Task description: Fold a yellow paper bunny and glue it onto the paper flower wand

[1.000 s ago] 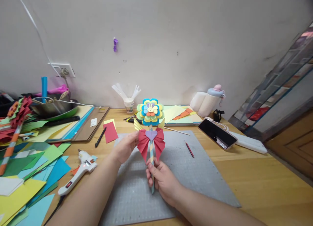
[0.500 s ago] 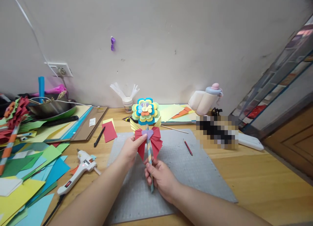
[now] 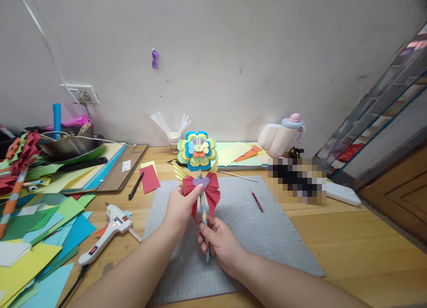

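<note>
A paper flower wand (image 3: 197,150) stands nearly upright above the grey cutting mat (image 3: 267,246). Its layered blue, yellow and green head bears a small bunny face at the centre. Below the head, yellow pleated wings and a red pleated paper bow (image 3: 212,193) with a purple heart middle sit on the striped stick. My left hand (image 3: 180,206) is closed at the bow, its thumb pressed on the purple heart. Lower down, my right hand (image 3: 216,239) grips the stick between thumb and fingers. The stick's bottom tip pokes out beneath it.
A white hot glue gun (image 3: 111,232) lies left of the mat, beside scattered coloured paper (image 3: 46,237). A black pen (image 3: 136,186) and red card (image 3: 150,179) lie behind it. A dark red pencil (image 3: 257,201) rests on the mat. A bottle (image 3: 285,137) stands back right.
The flower head and bow have turned and shifted slightly left. Both hands keep their hold on the wand.
</note>
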`<action>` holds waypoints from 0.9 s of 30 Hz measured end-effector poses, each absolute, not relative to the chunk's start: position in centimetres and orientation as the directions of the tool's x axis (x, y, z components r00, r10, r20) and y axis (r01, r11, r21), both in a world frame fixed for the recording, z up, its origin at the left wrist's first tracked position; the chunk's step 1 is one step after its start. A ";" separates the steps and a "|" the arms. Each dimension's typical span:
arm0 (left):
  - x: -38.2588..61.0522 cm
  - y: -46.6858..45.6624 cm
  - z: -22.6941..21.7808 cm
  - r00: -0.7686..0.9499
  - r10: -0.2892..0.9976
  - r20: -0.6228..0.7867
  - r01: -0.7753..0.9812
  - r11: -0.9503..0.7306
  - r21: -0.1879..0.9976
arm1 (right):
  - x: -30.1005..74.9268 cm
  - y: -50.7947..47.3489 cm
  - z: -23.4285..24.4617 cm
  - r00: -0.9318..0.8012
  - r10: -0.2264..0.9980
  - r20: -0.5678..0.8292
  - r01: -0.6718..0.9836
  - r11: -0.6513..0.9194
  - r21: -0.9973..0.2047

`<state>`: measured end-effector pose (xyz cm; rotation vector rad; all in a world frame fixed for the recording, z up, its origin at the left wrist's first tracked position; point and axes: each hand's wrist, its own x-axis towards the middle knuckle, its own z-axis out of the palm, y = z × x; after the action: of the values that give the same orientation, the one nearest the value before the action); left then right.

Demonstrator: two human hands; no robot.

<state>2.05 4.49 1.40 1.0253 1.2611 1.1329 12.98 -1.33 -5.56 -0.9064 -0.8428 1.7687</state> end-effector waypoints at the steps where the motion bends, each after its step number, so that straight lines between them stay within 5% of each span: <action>1: 2.1 4.4 1.4 -0.034 0.985 -0.170 -0.055 0.168 0.984 | 13.0 -1.4 -5.6 -0.281 0.937 -0.208 -0.424 -0.316 -0.849; 15: 2.0 5.1 1.1 0.118 0.972 -0.203 -0.144 0.219 0.965 | 13.1 -1.3 -5.2 -0.273 0.939 -0.212 -0.421 -0.314 -0.851; 27: 1.9 4.9 1.0 0.009 0.990 -0.137 -0.072 0.138 0.988 | 13.2 -1.4 -4.9 -0.278 0.933 -0.230 -0.428 -0.335 -0.840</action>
<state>1.92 4.93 0.97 1.0567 1.2157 1.1380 13.18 -1.40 -4.92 -0.9213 -0.8240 1.7784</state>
